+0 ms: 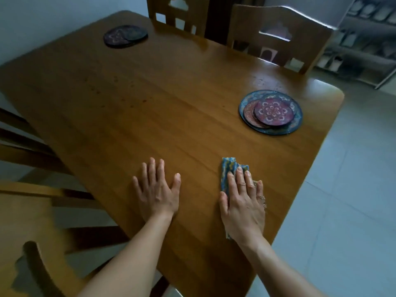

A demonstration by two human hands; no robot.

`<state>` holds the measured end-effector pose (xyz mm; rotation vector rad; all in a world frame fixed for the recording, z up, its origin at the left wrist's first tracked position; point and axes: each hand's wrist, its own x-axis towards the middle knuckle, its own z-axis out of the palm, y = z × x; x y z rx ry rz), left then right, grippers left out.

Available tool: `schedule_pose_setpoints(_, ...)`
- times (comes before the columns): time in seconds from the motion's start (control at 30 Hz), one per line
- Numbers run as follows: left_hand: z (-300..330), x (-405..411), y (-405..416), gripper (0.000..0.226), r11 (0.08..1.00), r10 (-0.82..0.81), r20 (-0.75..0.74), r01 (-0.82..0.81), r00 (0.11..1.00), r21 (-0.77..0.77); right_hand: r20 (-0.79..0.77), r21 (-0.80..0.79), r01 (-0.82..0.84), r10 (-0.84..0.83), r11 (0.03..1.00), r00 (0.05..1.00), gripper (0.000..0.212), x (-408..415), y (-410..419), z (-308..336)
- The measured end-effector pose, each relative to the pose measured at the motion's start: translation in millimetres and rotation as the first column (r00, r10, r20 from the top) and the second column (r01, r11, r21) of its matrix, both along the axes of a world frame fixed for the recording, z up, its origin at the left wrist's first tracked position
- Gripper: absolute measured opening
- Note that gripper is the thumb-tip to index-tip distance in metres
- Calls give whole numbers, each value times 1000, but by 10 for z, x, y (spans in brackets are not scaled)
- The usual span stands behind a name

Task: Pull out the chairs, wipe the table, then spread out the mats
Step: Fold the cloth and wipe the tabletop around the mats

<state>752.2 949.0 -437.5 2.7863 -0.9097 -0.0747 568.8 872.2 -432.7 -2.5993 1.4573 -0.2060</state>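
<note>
Both hands are lying flat near the lower edge of the table [162,99]. Right hand [243,202], in the lower centre-right of the frame, is pressing a folded blue and yellow cloth [227,171] onto the wood with straight fingers, the cloth showing past the fingertips and under the wrist. Left hand [157,192], just left of it, is resting palm down with fingers spread wide, holding nothing and seemingly bracing.

Wiping is likely the step in hand. Doing it well probably means keeping even pressure, working in long overlapping strokes toward the dark spots [120,93] in the middle left, and lifting the stacked mats [270,112] at centre right and the 2nd stack [125,36] at upper left to clean beneath them.

Forearms are reaching in from the bottom edge, roughly parallel, wrists low. 2 chairs [276,37] are standing at the top.
</note>
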Motion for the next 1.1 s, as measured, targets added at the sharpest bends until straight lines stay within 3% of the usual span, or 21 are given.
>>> schedule_pose_setpoints(0.2, -3, 6, 10, 75, 999, -52, -5, 52, 999, 5, 18, 2, 71, -71, 997, 997, 62, 124, 569, -5)
schedule_pose_setpoints(0.5, 48, 0, 11, 69, 996, -51, -37, 54, 998, 67, 8, -6, 160, -160, 987, 987, 64, 403, 721, -13)
schedule_pose_setpoints(0.6, 111, 25, 21, 68, 993, -68, -89, 76, 994, 90, 10, -4, 187, -187, 982, 982, 63, 578, 720, 11)
schedule_pose_setpoints(0.7, 199, 88, -1, 71, 976, -116, -237, 155, 965, 152, 17, -4, 201, -201, 980, 979, 61, 781, 664, 20)
schedule_pose_setpoints(0.83, 421, 413, 33, 77, 887, -236, -448, 379, 862, 262, -15, 4, 248, -248, 969, 969, 61, 1098, 624, -17)
schedule_pose_setpoints(0.97, 730, 863, -31, 75, 623, -477, -520, 690, 709, 369, -77, -4, 406, -406, 914, 911, 58, 1385, 619, 4)
schedule_pose_setpoints(1.03, 863, 1222, -108, 66, 526, -555, -587, 795, 590, 301, -105, 25, 444, -439, 896, 892, 57, 1680, 685, 28)
schedule_pose_setpoints(1.1, 913, 1771, -106, 52, 527, -578, -669, 839, 468, 132, -77, 21, 440, -437, 898, 896, 57, 2170, 771, 51)
